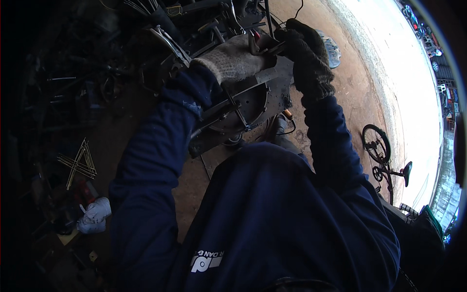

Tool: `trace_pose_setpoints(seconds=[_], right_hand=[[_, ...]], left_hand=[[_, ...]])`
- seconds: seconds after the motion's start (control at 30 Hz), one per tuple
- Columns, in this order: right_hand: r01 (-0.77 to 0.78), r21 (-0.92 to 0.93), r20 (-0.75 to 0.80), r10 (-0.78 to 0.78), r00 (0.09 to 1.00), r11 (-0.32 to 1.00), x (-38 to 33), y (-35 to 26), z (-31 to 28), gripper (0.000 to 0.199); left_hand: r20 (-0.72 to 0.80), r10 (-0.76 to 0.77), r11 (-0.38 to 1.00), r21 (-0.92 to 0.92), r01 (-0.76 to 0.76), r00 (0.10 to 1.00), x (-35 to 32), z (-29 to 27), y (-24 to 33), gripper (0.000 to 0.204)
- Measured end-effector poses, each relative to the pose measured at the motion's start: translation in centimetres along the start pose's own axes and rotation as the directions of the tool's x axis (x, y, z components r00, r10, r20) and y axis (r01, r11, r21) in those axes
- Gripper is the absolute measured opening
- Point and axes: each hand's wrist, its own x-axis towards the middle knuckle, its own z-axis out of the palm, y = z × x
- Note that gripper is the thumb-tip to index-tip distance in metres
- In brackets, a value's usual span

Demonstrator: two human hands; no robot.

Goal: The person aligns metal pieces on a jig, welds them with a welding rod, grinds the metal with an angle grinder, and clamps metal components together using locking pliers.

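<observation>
My left hand (238, 56), in a light grey knitted glove, reaches over a dark metal work table (279, 90). Its fingers are closed at a dark, angular metal piece (266, 47), which lies between my two hands. From the other side, my right hand (307, 48), in a darker, soiled glove, has its fingers curled at the same piece. Shadow hides the exact grip of both. A small red part (256, 35) shows beside the left fingers. Shiny locking pliers (170, 45) rest to the left of my left wrist. Metal bars (236, 104) cross a curved frame below it.
Rods and tools crowd the dark area at left and top. Crossed thin rods (78, 164) and a white bundle (95, 215) lie at lower left. A bicycle (379, 153) stands at right, near the bright ground outside. A grey slotted object (331, 48) sits beyond my right hand.
</observation>
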Motion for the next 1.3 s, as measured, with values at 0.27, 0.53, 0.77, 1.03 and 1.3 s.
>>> trace_pose_setpoints(seconds=[0.27, 0.53, 0.77, 1.03, 1.3], right_hand=[[-0.468, -0.193, 0.405, 0.504, 0.763, 0.863, -3.6, -9.7, -4.9, 0.046], [-0.697, -0.004, 0.464, 0.619, 0.634, 0.717, -10.1, -6.4, 0.3, 0.047], [-0.467, -0.068, 0.541, 0.426, 0.725, 0.882, -13.3, -6.7, 3.7, 0.046], [-0.785, 0.253, 0.672, 0.481, 0.563, 0.565, -15.9, -5.2, 10.1, 0.056], [-0.754, 0.567, 0.449, 0.643, 0.621, 0.333, -15.1, -6.8, 20.5, 0.068]], left_hand=[[0.308, 0.181, 0.871, 0.391, -0.298, 0.934, -3.1, -4.7, 9.0, 0.03], [-0.157, 0.483, 0.508, 0.852, -0.129, 0.861, -9.2, -2.0, 10.4, 0.06], [-0.466, -0.579, 0.67, -0.74, 0.064, 0.669, -15.7, 3.6, 11.9, 0.067], [-0.099, -0.533, 0.396, -0.907, 0.145, 0.84, -18.2, -0.6, 7.0, 0.066], [0.083, -0.312, 0.612, -0.745, 0.267, 0.946, -17.7, -5.0, -1.3, 0.043]])
